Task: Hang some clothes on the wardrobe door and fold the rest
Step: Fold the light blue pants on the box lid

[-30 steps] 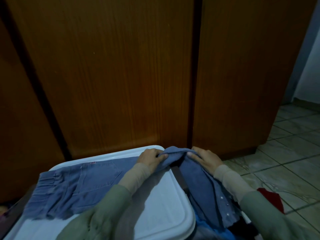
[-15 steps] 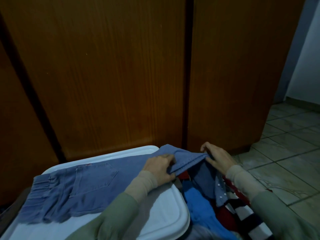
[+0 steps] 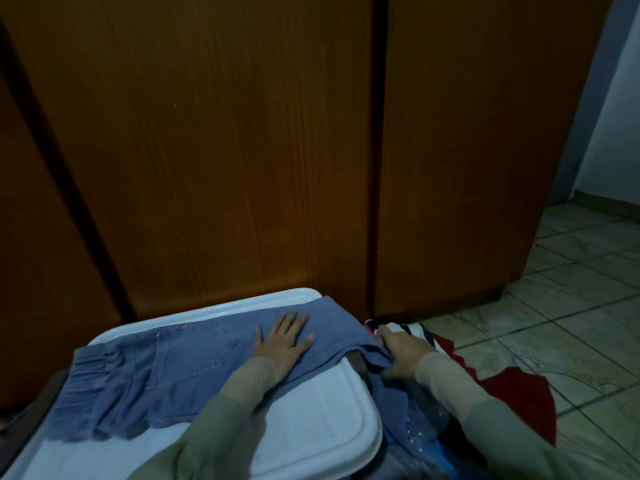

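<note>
Pressing flat-fingered, the left hand [image 3: 282, 341] pins the blue denim shorts [image 3: 166, 372] on the white plastic lid [image 3: 311, 427] while the right hand [image 3: 403, 351] pinches their hem

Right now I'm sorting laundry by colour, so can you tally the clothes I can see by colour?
Blue: 2, the denim jeans on the white lid and a blue garment with pale dots beside it.
Red: 1, the red cloth on the floor.
Striped: 1, the striped garment.
Total: 4.
</note>
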`<state>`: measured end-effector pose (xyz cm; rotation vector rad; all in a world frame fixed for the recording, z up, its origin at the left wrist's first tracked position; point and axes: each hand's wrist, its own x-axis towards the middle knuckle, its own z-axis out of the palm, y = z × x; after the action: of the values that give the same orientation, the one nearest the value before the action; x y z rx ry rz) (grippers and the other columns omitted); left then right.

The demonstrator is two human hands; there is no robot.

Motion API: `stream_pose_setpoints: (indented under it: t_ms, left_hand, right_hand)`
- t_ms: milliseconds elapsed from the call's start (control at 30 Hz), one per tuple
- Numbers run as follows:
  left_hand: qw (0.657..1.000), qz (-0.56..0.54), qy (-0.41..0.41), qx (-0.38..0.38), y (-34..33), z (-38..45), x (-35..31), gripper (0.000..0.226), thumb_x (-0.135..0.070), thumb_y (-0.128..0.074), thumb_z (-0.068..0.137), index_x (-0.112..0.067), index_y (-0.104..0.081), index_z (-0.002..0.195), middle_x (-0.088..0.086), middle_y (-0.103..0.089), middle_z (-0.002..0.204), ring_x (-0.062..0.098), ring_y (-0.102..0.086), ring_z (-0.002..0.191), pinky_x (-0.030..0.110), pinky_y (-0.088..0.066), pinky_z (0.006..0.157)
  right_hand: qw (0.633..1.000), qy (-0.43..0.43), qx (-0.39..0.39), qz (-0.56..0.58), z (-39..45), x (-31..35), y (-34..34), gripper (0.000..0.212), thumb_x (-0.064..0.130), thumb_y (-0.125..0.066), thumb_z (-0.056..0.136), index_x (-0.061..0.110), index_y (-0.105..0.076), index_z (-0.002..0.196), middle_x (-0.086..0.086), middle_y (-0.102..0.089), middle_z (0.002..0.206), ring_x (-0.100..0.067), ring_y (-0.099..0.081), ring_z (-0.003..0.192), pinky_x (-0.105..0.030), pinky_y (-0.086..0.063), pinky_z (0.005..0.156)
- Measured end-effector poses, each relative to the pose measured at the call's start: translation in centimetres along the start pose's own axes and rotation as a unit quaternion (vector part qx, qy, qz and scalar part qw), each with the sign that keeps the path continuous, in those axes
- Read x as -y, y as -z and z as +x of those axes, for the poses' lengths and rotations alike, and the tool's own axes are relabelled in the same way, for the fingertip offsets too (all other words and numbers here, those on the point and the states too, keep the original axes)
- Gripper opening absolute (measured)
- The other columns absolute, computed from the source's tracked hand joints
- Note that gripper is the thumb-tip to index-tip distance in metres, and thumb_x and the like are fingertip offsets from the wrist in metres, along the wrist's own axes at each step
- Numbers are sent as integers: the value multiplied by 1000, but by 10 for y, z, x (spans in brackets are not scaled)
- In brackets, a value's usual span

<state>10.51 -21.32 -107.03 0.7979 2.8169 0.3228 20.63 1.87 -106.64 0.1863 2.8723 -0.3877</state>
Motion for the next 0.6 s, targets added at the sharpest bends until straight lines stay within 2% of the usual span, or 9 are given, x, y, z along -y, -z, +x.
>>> stream_pose_setpoints:
  t_ms: [67, 133, 167, 233, 267, 333, 400, 500, 600]
  left_hand:
    - [1000, 24, 16, 6, 2, -3, 22, 69, -68, -6, 91, -34, 5, 149, -6, 12, 158, 14, 9, 146, 47, 7, 115]
    - [998, 58, 10, 6, 2, -10, 44, 99, -84, 17, 67, -30, 8, 149, -4, 15, 157, 17, 11, 146, 41, 4, 118]
    - [998, 62, 17, -2, 2, -15, 54, 94, -83, 15, 70, -31, 9, 148, -7, 15, 156, 16, 11, 146, 43, 5, 118]
    - [997, 57, 45, -28, 3, -26, 76, 60, -61, -8, 94, -38, 10, 147, -10, 16, 155, 12, 7, 146, 48, 7, 116]
    - [996, 62, 51, -40, 5, -31, 87, 55, -51, -13, 99, -38, 11, 146, -9, 16, 156, 11, 6, 146, 48, 6, 117]
    - [994, 71, 66, -43, 11, -42, 104, 53, -46, -14, 101, -37, 11, 146, -6, 14, 157, 12, 4, 146, 45, 5, 118]
    - [994, 63, 79, -44, 15, -47, 113, 52, -44, -13, 101, -36, 11, 147, -6, 13, 158, 12, 5, 146, 44, 5, 118]
    - [993, 63, 89, -44, 18, -49, 111, 51, -43, -12, 101, -37, 9, 148, -6, 11, 158, 12, 7, 146, 46, 4, 118]
    - [989, 60, 127, -39, 19, -48, 96, 50, -40, -14, 102, -37, 3, 149, -4, 9, 159, 15, 5, 146, 51, 2, 115]
  right_hand:
    - [999, -15, -3, -35, 5, 7, -8, 57, 19, -63, 84, 13, -33, 132, -11, -54, 127, -28, -54, 113, -36, -47, 87]
    - [997, -31, -9, -69, 7, 9, -8, 52, 16, -58, 87, 13, -36, 133, -12, -53, 129, -29, -53, 117, -36, -46, 89]
    - [995, -45, -18, -85, 6, 8, -5, 44, 14, -54, 89, 13, -40, 130, -12, -53, 129, -28, -53, 117, -35, -45, 89]
    - [991, -71, -68, -90, 4, 5, 0, 25, 12, -49, 91, 16, -45, 115, -11, -56, 122, -27, -55, 113, -32, -45, 85]
    - [989, -81, -100, -79, 1, 4, 4, 18, 11, -48, 91, 18, -45, 106, -10, -59, 117, -26, -58, 107, -31, -45, 80]
    - [980, -106, -154, -66, -2, 3, 6, 15, 12, -50, 90, 17, -46, 103, -8, -63, 107, -25, -62, 96, -31, -45, 71]
    - [972, -132, -177, -77, -4, 2, 4, 19, 16, -52, 90, 16, -50, 109, -6, -65, 104, -23, -63, 93, -30, -46, 70]
    - [965, -174, -175, -94, -5, -3, 0, 20, 24, -52, 93, 19, -58, 111, -2, -65, 107, -18, -63, 96, -26, -46, 72]
    - [963, -207, -154, -72, -7, -13, 3, 24, 29, -50, 95, 21, -57, 116, -2, -62, 112, -18, -61, 100, -27, -48, 78]
